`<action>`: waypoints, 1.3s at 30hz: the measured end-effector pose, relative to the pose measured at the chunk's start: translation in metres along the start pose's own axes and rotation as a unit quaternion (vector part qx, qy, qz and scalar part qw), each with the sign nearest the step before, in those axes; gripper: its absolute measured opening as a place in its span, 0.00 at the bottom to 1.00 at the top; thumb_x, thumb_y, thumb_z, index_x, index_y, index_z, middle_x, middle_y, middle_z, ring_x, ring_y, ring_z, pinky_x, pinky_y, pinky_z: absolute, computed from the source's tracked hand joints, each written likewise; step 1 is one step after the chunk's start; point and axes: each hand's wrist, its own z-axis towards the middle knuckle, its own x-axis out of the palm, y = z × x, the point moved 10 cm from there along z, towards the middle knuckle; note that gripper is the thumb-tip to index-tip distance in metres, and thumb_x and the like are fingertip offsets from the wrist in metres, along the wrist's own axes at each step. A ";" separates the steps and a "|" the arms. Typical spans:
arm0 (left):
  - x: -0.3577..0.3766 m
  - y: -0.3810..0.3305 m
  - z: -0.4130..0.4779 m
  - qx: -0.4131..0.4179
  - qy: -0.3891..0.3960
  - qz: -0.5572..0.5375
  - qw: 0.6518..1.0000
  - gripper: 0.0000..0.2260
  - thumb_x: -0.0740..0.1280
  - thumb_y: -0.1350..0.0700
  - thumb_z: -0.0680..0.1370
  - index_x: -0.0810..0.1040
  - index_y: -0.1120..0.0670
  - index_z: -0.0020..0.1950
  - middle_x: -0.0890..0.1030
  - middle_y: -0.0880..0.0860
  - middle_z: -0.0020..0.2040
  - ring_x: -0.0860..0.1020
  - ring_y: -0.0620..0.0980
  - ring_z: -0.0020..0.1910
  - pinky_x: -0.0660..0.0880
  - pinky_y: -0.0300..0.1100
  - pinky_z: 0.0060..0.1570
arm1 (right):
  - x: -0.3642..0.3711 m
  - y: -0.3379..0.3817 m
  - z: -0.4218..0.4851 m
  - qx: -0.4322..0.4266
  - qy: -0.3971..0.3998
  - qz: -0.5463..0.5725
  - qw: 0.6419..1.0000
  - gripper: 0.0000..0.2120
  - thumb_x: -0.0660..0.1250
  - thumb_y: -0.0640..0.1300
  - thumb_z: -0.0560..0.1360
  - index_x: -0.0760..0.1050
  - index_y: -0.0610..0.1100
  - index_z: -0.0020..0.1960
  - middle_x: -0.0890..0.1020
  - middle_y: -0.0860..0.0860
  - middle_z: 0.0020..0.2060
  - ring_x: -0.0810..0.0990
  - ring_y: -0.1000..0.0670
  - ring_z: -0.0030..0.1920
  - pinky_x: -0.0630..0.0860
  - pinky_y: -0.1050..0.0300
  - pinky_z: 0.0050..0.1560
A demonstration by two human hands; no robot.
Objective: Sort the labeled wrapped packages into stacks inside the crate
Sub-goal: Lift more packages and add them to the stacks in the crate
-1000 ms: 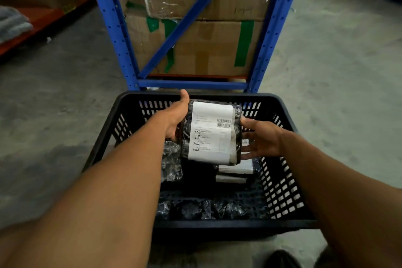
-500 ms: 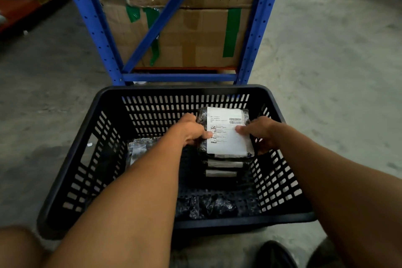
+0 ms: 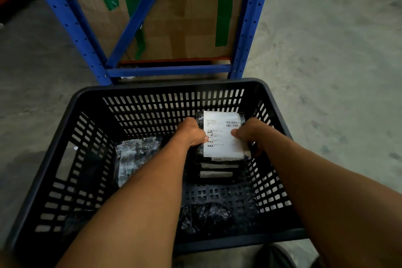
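Note:
A black slotted crate (image 3: 165, 88) stands on the floor in front of me. Inside it, at the back right, a dark wrapped package with a white label (image 3: 223, 137) lies on top of a stack of labeled packages (image 3: 217, 173). My left hand (image 3: 191, 131) grips the top package's left edge and my right hand (image 3: 250, 134) grips its right edge, thumbs on the label. Another wrapped package (image 3: 136, 159) lies at the crate's left, partly hidden by my left forearm. A dark crumpled package (image 3: 206, 215) sits near the front wall.
A blue steel rack (image 3: 169, 70) stands right behind the crate, holding cardboard boxes (image 3: 185, 28) with green tape. Grey concrete floor (image 3: 326, 61) spreads on both sides. A dark shoe (image 3: 276, 255) shows at the bottom right edge.
Both hands have lowered the labeled package from above the crate down onto the stack at the back right. The view has tilted down and closer.

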 end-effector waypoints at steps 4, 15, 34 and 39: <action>0.001 0.003 0.001 -0.011 0.002 -0.007 1.000 0.18 0.74 0.63 0.71 0.77 0.61 0.60 0.81 0.58 0.58 0.78 0.56 0.58 0.74 0.45 0.58 | 0.001 0.000 0.000 0.003 -0.003 0.001 1.000 0.22 0.69 0.44 0.77 0.68 0.35 0.66 0.75 0.38 0.64 0.75 0.37 0.63 0.74 0.40 0.64; -0.011 0.018 -0.002 -0.028 0.001 -0.086 0.996 0.23 0.75 0.66 0.69 0.77 0.58 0.62 0.82 0.55 0.58 0.79 0.55 0.58 0.72 0.47 0.64 | 0.005 0.003 -0.006 -0.012 -0.001 0.017 1.000 0.25 0.72 0.45 0.74 0.70 0.36 0.66 0.77 0.38 0.64 0.76 0.36 0.62 0.74 0.36 0.63; -0.147 0.133 -0.024 -0.153 -0.224 0.032 0.962 0.15 0.67 0.59 0.77 0.76 0.62 0.62 0.78 0.62 0.62 0.77 0.61 0.60 0.74 0.47 0.58 | 0.102 0.136 -0.036 -0.212 -0.128 -0.091 0.965 0.13 0.69 0.41 0.72 0.79 0.36 0.54 0.82 0.35 0.56 0.80 0.36 0.58 0.76 0.49 0.56; -0.132 0.177 -0.014 -0.180 -0.170 0.109 0.963 0.14 0.66 0.61 0.78 0.77 0.61 0.63 0.75 0.62 0.65 0.76 0.60 0.62 0.75 0.48 0.57 | 0.197 0.118 -0.012 -0.169 -0.026 -0.146 0.974 0.10 0.70 0.45 0.73 0.76 0.40 0.50 0.81 0.39 0.54 0.79 0.41 0.47 0.75 0.50 0.49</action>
